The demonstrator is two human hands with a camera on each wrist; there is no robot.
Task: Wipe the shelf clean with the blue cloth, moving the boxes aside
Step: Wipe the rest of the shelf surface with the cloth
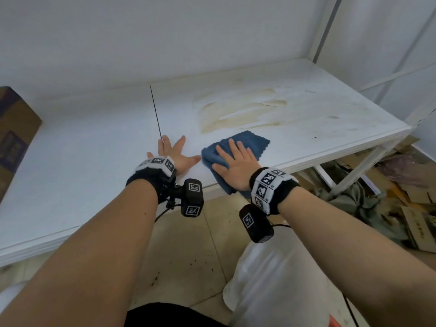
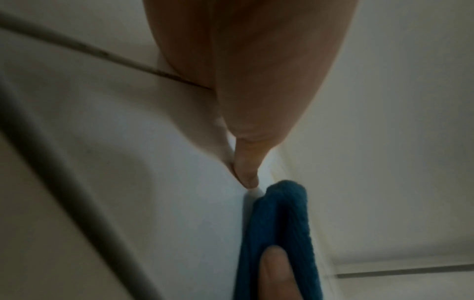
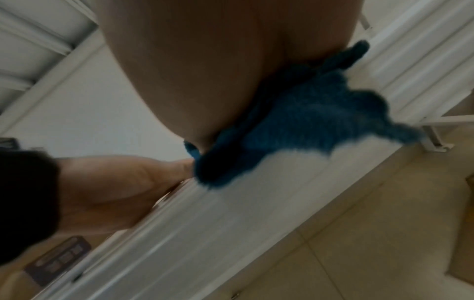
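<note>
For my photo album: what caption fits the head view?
Right hand presses a blue cloth on a stained white shelf; left hand rests flat.

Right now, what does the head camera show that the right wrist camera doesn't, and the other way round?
Only the head view shows the brownish stain on the shelf, beyond the cloth, and the right hand from above, fingers flat on the cloth. Only the right wrist view shows the cloth's fuzzy edge hanging over the shelf's front lip. Both show the blue cloth under the right hand, the left hand beside it, and the box to the left.
</note>
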